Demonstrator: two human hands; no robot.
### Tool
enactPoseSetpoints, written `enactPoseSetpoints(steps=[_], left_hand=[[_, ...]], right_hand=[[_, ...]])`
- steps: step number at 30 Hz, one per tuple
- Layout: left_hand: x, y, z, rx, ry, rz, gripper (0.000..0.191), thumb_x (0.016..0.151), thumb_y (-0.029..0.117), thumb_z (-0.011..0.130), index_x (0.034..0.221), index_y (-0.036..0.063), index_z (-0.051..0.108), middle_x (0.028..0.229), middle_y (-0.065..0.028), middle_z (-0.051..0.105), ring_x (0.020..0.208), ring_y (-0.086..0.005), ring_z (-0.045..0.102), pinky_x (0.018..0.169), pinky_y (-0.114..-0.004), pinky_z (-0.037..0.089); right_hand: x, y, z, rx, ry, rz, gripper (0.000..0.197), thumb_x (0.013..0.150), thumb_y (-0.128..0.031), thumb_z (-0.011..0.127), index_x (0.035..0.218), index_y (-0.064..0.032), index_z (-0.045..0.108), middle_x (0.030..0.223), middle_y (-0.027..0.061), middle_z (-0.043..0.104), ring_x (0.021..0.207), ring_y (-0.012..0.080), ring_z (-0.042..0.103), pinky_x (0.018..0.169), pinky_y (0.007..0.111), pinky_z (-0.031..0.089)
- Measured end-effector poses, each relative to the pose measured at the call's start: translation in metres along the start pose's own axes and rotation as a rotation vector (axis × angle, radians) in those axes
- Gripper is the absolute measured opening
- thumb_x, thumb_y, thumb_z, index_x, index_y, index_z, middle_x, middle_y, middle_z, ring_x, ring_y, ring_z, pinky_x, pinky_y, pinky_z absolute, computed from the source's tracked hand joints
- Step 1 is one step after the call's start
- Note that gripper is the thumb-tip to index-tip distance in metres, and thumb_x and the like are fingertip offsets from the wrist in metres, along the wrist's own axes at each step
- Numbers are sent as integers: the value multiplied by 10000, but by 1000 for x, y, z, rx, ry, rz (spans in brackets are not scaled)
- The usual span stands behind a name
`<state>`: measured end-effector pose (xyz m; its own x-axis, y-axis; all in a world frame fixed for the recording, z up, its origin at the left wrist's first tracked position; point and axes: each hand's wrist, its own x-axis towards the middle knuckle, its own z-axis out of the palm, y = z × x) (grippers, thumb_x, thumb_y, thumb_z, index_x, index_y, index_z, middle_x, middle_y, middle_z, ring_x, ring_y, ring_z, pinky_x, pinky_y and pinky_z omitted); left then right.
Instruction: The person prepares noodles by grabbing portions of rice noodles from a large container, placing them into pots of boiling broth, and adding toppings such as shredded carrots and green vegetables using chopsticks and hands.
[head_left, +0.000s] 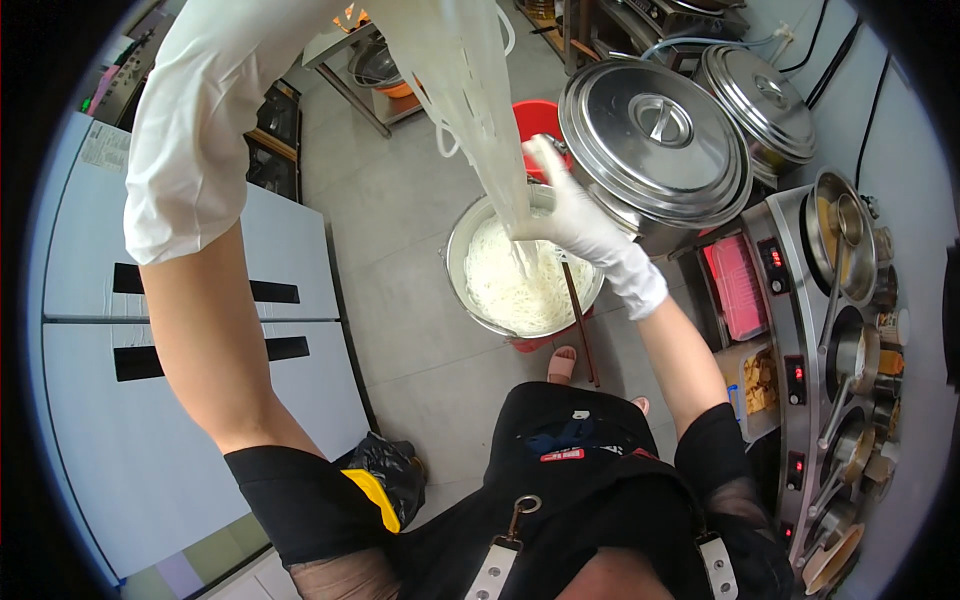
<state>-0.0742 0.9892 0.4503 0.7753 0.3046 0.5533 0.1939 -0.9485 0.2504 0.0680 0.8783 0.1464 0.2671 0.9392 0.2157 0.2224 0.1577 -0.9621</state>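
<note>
Long white noodles (469, 97) hang in a thick bundle from the top of the view down into a metal pot (449, 274) full of white noodles (510, 285). My left arm, in a long white glove, reaches up to the top edge, where my left hand is out of view. My right hand (570, 214), in a white glove, is beside the lower part of the hanging bundle, fingers apart and thumb at the strands. Whether it grips them is unclear. Brown chopsticks (577, 315) lean over the pot's near right rim.
A large lidded steel pot (652, 142) stands to the right of a red bucket (536, 120), with another lidded pot (765, 97) behind. Cookers with pans (855, 360) line the right wall. A pale cabinet (292, 255) stands left, near a black bin bag (386, 465).
</note>
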Motion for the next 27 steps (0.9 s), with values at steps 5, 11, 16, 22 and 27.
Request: enactPoseSetpoints(steps=[5, 11, 16, 22, 27], left_hand=[[3, 4, 3, -53, 3, 14, 253, 855, 95, 581, 1074, -30, 601, 875, -67, 665, 704, -139, 615, 679, -255, 510], [-17, -30, 47, -295, -196, -422, 255, 879, 184, 518, 976, -12, 649, 829, -68, 669, 753, -115, 602, 704, -267, 483], [-75, -90, 157, -357, -379, -460, 250, 855, 232, 542, 903, 15, 656, 836, -102, 671, 767, -174, 631, 711, -296, 499], [-132, -83, 235, -1627, -354, -860, 272, 851, 165, 575, 1090, 35, 563, 1084, -81, 588, 1016, -163, 561, 883, -310, 459], [-134, -62, 239, -1757, -321, -718, 244, 856, 176, 559, 1060, 45, 573, 993, -56, 574, 929, -168, 564, 851, -303, 458]], right_hand=[[-1, 1, 32, -40, -180, 290, 238, 797, -150, 668, 982, -12, 611, 850, 44, 638, 783, 118, 577, 727, 285, 458], [-18, 35, -18, -610, -306, 312, 251, 852, -233, 527, 889, -24, 661, 798, 163, 653, 779, 299, 631, 705, 401, 473], [0, -30, -19, -620, -213, 318, 249, 821, -216, 525, 812, 2, 644, 776, 188, 640, 729, 320, 629, 695, 408, 482], [35, -53, -22, -285, -175, 387, 252, 761, -199, 564, 820, 41, 612, 685, 138, 617, 637, 204, 624, 610, 329, 484], [40, -63, -26, -106, -97, 415, 267, 728, -218, 600, 794, 40, 613, 671, 100, 620, 546, 151, 590, 536, 296, 464]])
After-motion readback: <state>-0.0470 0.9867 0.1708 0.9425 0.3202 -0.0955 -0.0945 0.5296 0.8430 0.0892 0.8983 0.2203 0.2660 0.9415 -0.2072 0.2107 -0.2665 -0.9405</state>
